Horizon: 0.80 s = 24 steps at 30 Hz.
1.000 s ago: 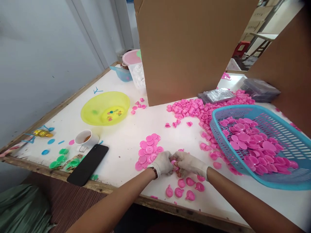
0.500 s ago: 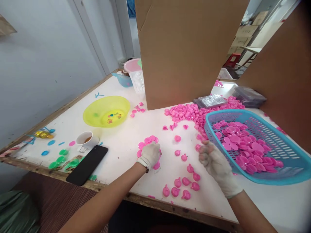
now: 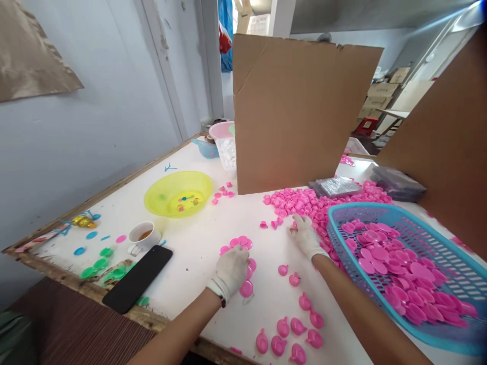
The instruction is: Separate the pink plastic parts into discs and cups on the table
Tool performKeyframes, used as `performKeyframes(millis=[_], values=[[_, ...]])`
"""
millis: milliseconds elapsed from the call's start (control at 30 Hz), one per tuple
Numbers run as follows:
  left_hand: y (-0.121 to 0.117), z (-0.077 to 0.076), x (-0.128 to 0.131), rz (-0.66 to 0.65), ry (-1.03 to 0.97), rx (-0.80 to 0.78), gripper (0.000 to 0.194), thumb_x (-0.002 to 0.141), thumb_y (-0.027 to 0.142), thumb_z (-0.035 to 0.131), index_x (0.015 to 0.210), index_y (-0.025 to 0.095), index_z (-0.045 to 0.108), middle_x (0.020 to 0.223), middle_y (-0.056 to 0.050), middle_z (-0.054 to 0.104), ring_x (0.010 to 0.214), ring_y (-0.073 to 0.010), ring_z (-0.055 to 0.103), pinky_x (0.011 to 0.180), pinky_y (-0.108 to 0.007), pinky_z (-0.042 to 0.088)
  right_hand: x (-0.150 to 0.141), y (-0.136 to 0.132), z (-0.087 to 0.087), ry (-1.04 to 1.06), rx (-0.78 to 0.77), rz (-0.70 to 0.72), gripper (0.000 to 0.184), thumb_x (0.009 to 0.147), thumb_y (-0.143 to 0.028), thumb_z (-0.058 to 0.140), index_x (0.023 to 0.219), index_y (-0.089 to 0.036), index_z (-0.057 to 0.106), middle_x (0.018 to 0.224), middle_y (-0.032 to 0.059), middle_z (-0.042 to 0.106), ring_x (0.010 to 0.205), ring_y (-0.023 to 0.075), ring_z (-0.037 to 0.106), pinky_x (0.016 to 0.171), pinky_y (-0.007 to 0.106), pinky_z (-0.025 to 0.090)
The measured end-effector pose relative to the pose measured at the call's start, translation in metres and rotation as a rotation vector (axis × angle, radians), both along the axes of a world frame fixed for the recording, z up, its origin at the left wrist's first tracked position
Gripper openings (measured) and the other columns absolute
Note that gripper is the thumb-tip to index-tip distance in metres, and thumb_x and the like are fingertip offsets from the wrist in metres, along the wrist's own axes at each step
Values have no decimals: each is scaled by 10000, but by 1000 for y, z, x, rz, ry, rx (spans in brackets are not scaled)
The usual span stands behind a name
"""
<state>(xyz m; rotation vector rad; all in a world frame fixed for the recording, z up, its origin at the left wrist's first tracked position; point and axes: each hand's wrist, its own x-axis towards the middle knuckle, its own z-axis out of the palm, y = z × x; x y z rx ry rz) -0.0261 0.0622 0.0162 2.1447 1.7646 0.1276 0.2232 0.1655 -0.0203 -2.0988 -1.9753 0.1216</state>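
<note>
My left hand (image 3: 230, 271), in a white glove, rests low over a loose group of pink plastic discs (image 3: 246, 289). Its fingers are curled together, and what they hold, if anything, is hidden. My right hand (image 3: 307, 238), gloved too, reaches to the near edge of a heap of small pink toy cups (image 3: 291, 200). Its thumb and fingers close round one small pink cup (image 3: 294, 224), mostly covered by the glove. Nearer me lie several pink cup-shaped pieces with discs under them (image 3: 298, 326).
A blue basket (image 3: 340, 243) of pink discs stands at the right. Cardboard (image 3: 297, 116) rises behind the heap, beside plastic-wrapped packs (image 3: 337, 186). Leftward are a yellow basin (image 3: 160, 195), a white mug (image 3: 139, 243), a black phone (image 3: 139, 279) and green discs (image 3: 99, 264).
My right hand has moved away from beside the basket, forward and left to a small pink cup by the heap. My left hand stays at the discs. The view has tilted up.
</note>
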Motion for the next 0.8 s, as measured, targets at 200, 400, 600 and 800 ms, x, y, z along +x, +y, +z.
performKeyframes(millis=[200,400,600,800], values=[[-14,9,-27,78,69,-45,208,840,223,417,832,196,623,922,-57,615,826,-168,574,736,-266,412,11,9,-1,-80,-75,65,295,828,-201,445,1093,-150,564,1054,142,485,916,219,541,740,287,395],[-26,4,-17,21,91,-75,178,827,227,443,921,195,591,990,-62,597,883,-178,568,750,-274,423,10,-9,1,-172,-142,204,193,824,-181,452,927,-156,613,1133,130,483,847,183,566,693,273,385],[-34,-3,-6,-89,197,-83,199,788,131,450,913,180,597,1014,-89,583,881,-204,569,733,-307,444,-5,-32,4,-197,-124,258,231,864,-222,419,1023,-142,567,1023,132,565,908,224,556,764,305,386],[-45,-3,-20,-27,45,82,248,812,102,372,902,177,591,962,-84,602,867,-191,565,769,-310,438,-32,-29,5,-58,-98,252,305,812,-266,536,1096,-157,520,1124,156,547,984,237,535,840,314,386]])
